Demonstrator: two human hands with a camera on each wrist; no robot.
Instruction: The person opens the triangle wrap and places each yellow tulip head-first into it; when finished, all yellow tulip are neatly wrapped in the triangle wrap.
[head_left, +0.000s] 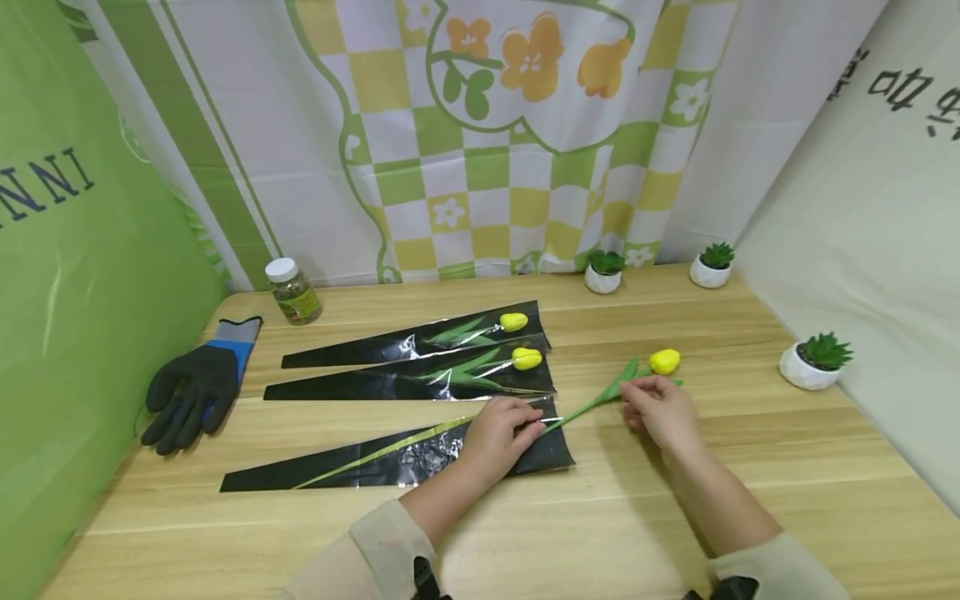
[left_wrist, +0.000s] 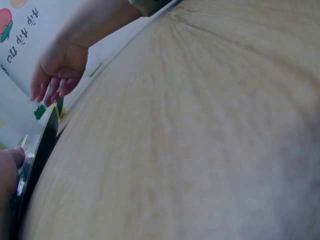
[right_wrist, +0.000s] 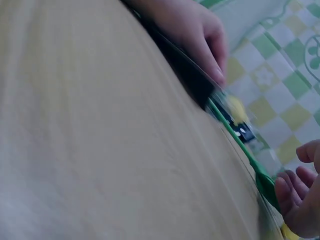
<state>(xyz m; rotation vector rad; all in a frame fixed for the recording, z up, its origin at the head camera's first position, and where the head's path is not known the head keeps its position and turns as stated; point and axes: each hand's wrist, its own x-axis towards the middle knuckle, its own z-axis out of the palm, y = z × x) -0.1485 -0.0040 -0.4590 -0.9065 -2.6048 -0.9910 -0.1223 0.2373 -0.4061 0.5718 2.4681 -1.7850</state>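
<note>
Lying half-sleeved, tulip [head_left: 664, 361] points stem 8 o'clock, bloom 2 o'clock | right hand [head_left: 662, 410] pinches its stem below the bloom | left hand [head_left: 501, 433] grips black sleeve [head_left: 390, 462] mouth | table [head_left: 600, 533] beneath.
</note>
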